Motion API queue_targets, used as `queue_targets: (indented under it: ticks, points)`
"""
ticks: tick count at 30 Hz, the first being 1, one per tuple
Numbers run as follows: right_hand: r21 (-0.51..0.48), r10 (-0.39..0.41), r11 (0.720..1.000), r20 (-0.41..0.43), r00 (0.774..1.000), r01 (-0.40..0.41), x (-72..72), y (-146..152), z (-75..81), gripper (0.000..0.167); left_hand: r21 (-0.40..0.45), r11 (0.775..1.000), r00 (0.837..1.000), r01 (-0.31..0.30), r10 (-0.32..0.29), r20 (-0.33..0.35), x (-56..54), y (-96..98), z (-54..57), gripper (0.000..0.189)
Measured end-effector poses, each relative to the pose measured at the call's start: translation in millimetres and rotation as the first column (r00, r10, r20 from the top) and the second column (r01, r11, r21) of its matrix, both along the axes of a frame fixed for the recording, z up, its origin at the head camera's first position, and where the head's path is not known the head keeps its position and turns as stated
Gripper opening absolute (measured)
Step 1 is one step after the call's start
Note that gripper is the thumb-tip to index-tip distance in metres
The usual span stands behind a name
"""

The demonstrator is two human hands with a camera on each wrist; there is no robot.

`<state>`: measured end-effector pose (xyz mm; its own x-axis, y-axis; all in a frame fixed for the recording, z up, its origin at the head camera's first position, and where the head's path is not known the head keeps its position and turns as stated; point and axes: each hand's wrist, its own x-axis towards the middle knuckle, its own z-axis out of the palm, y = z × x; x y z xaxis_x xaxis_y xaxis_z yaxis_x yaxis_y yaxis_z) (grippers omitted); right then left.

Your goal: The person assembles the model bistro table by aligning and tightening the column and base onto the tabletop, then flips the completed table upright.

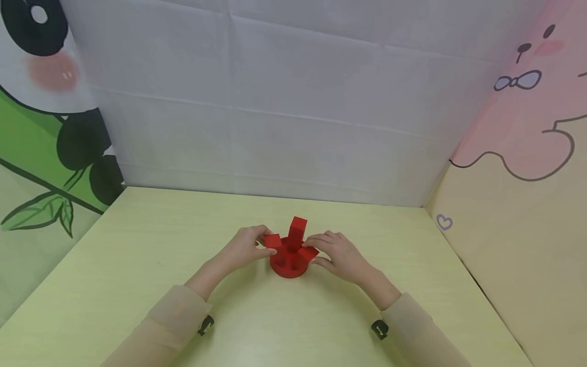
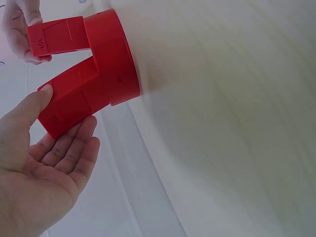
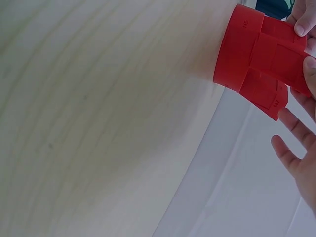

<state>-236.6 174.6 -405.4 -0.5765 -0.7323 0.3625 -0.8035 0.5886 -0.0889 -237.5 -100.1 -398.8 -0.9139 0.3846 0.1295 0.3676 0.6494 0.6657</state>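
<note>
A round red base [image 1: 289, 271] with compartments stands on the table, and three red blocks rise out of it. My left hand [image 1: 242, 250] pinches the left block [image 1: 272, 241] between thumb and fingers. On the other side my right hand [image 1: 341, 256] grips the right block [image 1: 309, 253] near its upper end. The tallest-looking block [image 1: 297, 233] stands at the back, untouched by the left hand. In the left wrist view, the left block [image 2: 74, 98] leans outward, its lower end inside the base's rim [image 2: 116, 59]. Small numbers are marked on the pieces.
The light wood-grain table [image 1: 293, 326] carries the base near its middle. Behind it rises a white cloth-like wall [image 1: 275, 127]. Cartoon-painted side panels [image 1: 518, 214] flank the table. A small black device [image 1: 379, 329] sits at the right sleeve cuff, another [image 1: 206, 324] at the left.
</note>
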Motion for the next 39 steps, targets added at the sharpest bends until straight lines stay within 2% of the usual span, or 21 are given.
queue_targets:
  ticks: [5,10,17,22,25,29,34,39]
  points:
    - [-0.021,-0.008,1.000,0.056,0.998,0.009,1.3,1,0.7,0.038,0.000,1.000,1.000,0.000,0.000,-0.005,-0.8,1.3,-1.0,0.030]
    - [-0.041,-0.015,0.999,0.098,0.995,0.019,2.6,2,1.6,0.039,0.000,1.000,0.999,0.005,-0.005,-0.037,-2.6,2.9,-4.0,0.031]
    - [-0.088,-0.042,0.995,0.072,0.997,0.048,8.6,6,-1.6,0.045,0.052,0.999,0.999,0.006,-0.003,-0.052,-5.0,8.2,-5.9,0.029]
    - [-0.176,-0.074,0.982,0.004,0.997,0.073,12.8,7,1.1,0.049,0.069,0.996,0.994,-0.059,0.066,-0.092,-8.8,14.6,-4.0,0.028]
    - [-0.232,-0.079,0.971,-0.071,0.994,0.061,15.0,6,3.6,0.051,0.074,0.990,0.982,-0.121,0.130,-0.139,-10.2,17.1,-1.2,0.029]
    - [-0.273,-0.069,0.962,-0.167,0.984,0.021,17.9,2,5.9,0.052,0.134,0.972,0.953,-0.192,0.217,-0.210,-10.5,20.9,6.4,0.030]
    - [-0.280,-0.050,0.960,-0.218,0.975,-0.014,19.2,-7,4.6,0.054,0.210,0.947,0.920,-0.243,0.293,-0.261,-7.5,26.8,20.0,0.033]
    - [-0.305,-0.056,0.952,-0.233,0.971,-0.018,19.5,-16,1.9,0.054,0.266,0.928,0.912,-0.260,0.327,-0.249,1.1,32.5,35.1,0.031]
